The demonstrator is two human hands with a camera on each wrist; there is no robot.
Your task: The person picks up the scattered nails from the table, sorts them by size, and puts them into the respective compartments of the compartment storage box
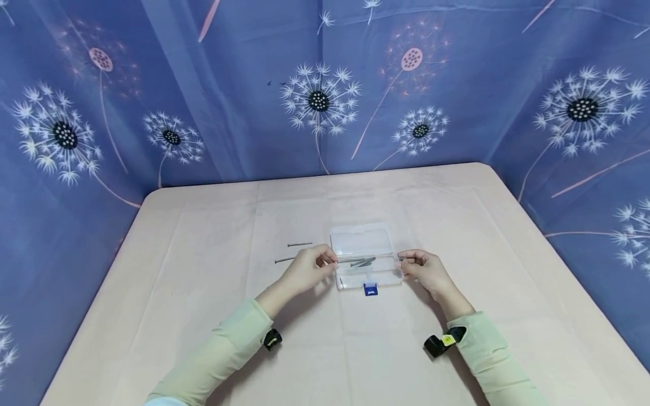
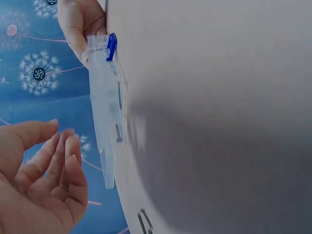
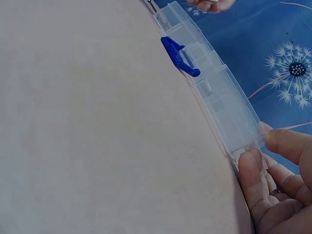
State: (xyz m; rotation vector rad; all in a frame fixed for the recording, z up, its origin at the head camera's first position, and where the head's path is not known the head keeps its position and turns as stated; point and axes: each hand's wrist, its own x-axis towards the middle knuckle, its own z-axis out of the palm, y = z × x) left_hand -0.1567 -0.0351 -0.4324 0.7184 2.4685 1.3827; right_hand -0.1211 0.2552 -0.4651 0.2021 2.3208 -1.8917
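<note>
A clear plastic compartment box with a blue latch lies on the table, its lid swung back. Several thin grey nails are inside it. My right hand pinches the box's right end between thumb and fingers, as the right wrist view shows close up. At the left end is my left hand, fingers loosely bent, with nothing visible between thumb and fingertips in the left wrist view. Beyond it, a short nail and a longer nail lie on the cloth.
A pale pink cloth covers the table. Blue curtains with dandelion prints hang behind it and at both sides. Each wrist carries a black camera mount, such as the one at the right sleeve.
</note>
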